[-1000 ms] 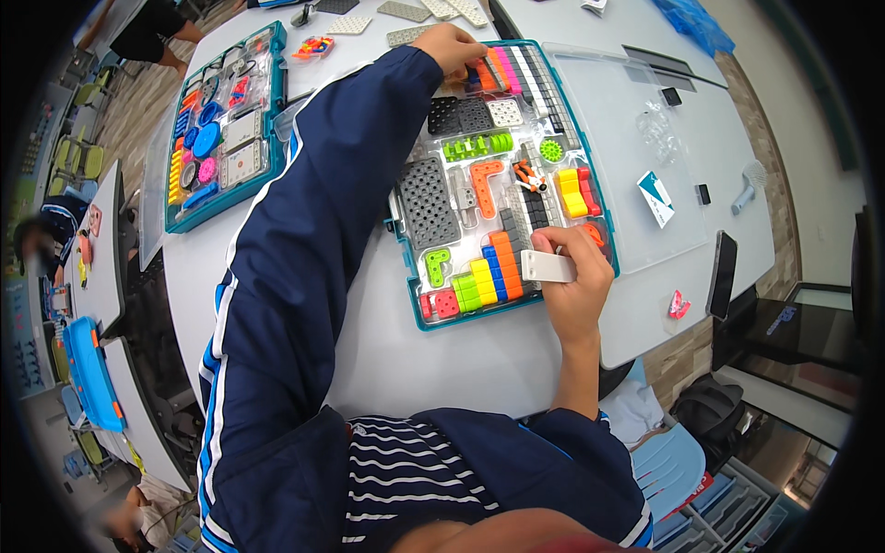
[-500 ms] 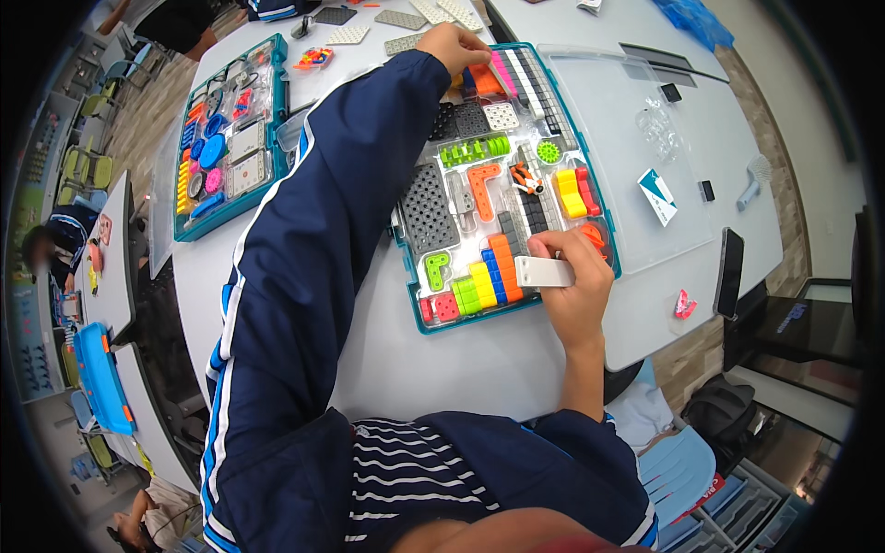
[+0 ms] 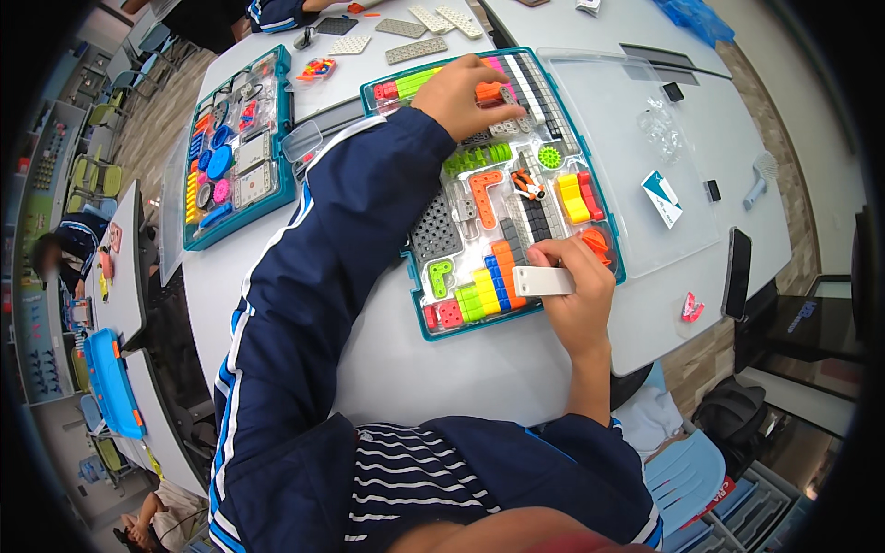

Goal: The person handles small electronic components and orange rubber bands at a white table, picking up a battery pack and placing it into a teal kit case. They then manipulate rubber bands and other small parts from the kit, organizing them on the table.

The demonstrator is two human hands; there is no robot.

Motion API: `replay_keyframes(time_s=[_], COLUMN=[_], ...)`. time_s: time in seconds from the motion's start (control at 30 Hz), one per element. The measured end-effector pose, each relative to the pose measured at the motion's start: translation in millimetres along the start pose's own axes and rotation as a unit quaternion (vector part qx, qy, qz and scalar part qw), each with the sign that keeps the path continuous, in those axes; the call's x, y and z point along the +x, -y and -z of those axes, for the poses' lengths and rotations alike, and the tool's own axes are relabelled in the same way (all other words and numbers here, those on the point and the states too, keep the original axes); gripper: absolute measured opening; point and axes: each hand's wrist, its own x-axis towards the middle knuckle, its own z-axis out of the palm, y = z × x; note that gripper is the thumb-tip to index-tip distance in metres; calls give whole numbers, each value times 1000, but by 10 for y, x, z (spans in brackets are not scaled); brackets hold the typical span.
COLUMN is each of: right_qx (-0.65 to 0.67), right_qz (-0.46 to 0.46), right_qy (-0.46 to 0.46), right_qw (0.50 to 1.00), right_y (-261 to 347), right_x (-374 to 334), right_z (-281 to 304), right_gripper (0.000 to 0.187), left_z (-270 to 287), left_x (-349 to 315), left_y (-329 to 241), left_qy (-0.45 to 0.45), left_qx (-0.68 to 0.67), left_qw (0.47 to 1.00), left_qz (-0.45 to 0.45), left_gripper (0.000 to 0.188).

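My right hand [image 3: 583, 284] is closed around a white rectangular building block [image 3: 542, 282] with small holes in its end, held above the near edge of a teal case of building parts [image 3: 479, 330]. At the case's far part, my left hand [image 3: 461, 100] hovers with thumb and fingers apart, next to orange blocks [image 3: 489, 92]; whether the fingertips touch them is hard to tell. Inside the case lie an orange angle piece [image 3: 484, 196], a green gear [image 3: 549, 158], an orange-and-black tool [image 3: 528, 185], yellow blocks [image 3: 572, 200] and a dark grey perforated plate [image 3: 435, 230].
A second teal parts case [image 3: 241, 217] stands to the left. The transparent lid [image 3: 636, 240] spreads to the right, with a white-and-teal card [image 3: 662, 200] on it. Farther right are a phone [image 3: 735, 272] and a pink wrapper [image 3: 691, 308]. Perforated plates [image 3: 415, 50] lie at the back.
My left hand has come nearer and turned, its fingers now spread lower over the case's far part. The right hand keeps the white block in nearly the same place.
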Motion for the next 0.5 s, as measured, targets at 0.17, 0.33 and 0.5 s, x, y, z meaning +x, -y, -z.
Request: replay_keyframes(time_s=[0.17,0.33,0.5], right_qx=[1,0,-4], right_qz=[-2,-1,-5], right_qy=[5,9,15], right_qw=[1000,1000,1000], right_y=[5,9,-3], right_x=[0,0,-16], right_z=[15,21,18], right_gripper=[11,11,10], left_z=[-55,-23,-25], left_x=[-54,-61,-77], left_y=[-171,-166,-164], left_qy=[-4,-4,-15], left_qx=[80,79,115], left_qw=[996,995,991], left_qz=[-39,-55,-70], left_gripper=[48,45,36])
